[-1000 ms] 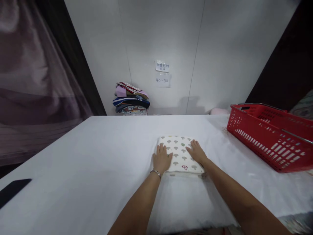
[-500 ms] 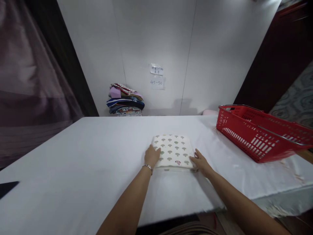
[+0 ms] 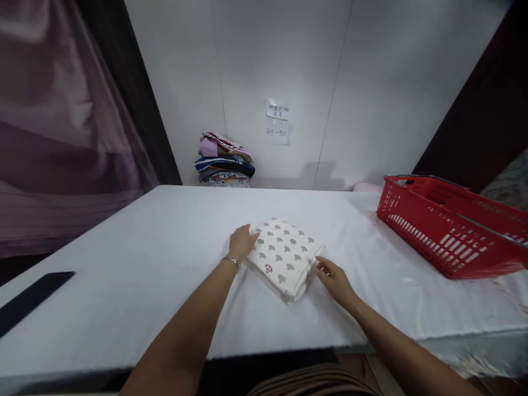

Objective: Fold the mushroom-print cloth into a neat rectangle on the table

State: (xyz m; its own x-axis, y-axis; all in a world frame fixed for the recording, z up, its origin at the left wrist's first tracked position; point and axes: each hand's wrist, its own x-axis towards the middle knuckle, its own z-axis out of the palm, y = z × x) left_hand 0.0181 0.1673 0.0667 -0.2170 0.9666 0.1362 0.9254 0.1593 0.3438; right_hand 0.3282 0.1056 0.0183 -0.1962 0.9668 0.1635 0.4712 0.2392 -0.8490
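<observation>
A folded white cloth (image 3: 282, 256) printed with grey, green and red mushrooms lies turned diagonally on the white-covered table, one corner towards me. My left hand (image 3: 242, 242), with a bracelet at its wrist, grips the left corner, thumb on top; its other fingers are partly hidden behind the edge. At the right corner my right hand (image 3: 335, 279) has its thumb and fingers closed around the layered edge. Several layers show along the near right side.
A red plastic basket (image 3: 439, 231) with metal handles stands at the table's right. A dark flat object (image 3: 35, 297) lies at the left edge. Behind the table is a stack of folded fabrics (image 3: 226, 162), beside paper labels (image 3: 278, 132) on the wall.
Both hands first lay flat on top of the cloth, then slid to its sides. The cloth has since turned from square-on to diagonal and come a little nearer.
</observation>
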